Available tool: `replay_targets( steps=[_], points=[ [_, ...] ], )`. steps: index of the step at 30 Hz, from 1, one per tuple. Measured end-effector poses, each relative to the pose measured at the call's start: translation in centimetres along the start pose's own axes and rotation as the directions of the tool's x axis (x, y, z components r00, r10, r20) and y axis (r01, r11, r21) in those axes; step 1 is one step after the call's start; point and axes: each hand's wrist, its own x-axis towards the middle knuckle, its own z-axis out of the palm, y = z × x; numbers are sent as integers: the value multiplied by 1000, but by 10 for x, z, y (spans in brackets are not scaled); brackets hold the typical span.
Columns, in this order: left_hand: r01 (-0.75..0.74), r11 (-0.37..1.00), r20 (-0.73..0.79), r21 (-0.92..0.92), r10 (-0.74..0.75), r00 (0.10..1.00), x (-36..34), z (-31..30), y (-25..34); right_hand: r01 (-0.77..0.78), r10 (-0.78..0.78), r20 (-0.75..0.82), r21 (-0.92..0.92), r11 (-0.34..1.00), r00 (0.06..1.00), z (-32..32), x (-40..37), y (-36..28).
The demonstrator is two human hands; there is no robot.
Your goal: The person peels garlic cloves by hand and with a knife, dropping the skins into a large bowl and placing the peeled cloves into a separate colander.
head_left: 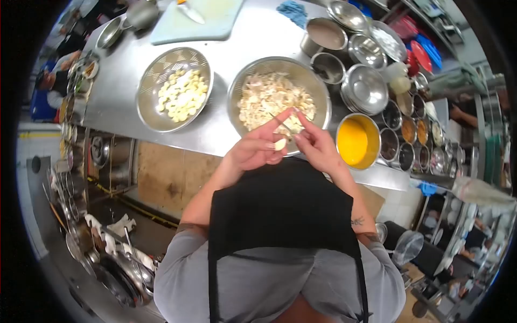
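My left hand (pixel 257 144) is closed, with a pale garlic clove (pixel 280 144) between thumb and fingers. Close beside it, my right hand (pixel 318 144) pinches what looks like a small knife (pixel 282 123), its thin blade slanting between the two hands; its handle is mostly hidden. Both hands are over the near rim of a large steel colander (pixel 233 102), which is full of garlic cloves and papery skins (pixel 269 99). To the left, a second perforated colander (pixel 145 110) contains peeled garlic cloves (pixel 183 96).
A pot of yellow liquid (pixel 355 141) stands right of my right hand. Stacked steel bowls (pixel 366 89) and several pots crowd the right side. A pale cutting board (pixel 196 21) with an orange-handled peeler or knife (pixel 191 12) and a blue cloth (pixel 292 12) lie at the back.
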Motion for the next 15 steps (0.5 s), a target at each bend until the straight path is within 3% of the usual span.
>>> replay_targets(
  steps=[4,7,10,12,15],
  points=[
    [-17,997,8,-72,18,1000,0,0,-4,29,-24,-90,55,998,996,5,2,13],
    [-31,989,56,-143,40,998,-3,0,-6,47,-48,-132,-11,999,990,1,10,24],
    [-53,978,66,-199,68,996,-4,0,-10,-4,9,-131,34,999,991,0,9,20],
    [-68,971,82,-230,89,993,-5,1,-10,1,-8,-160,-46,999,987,0,9,21],
    [-97,975,-18,-202,95,995,-6,9,-8,-16,-29,-206,-212,977,978,-3,10,24]
  ],
)
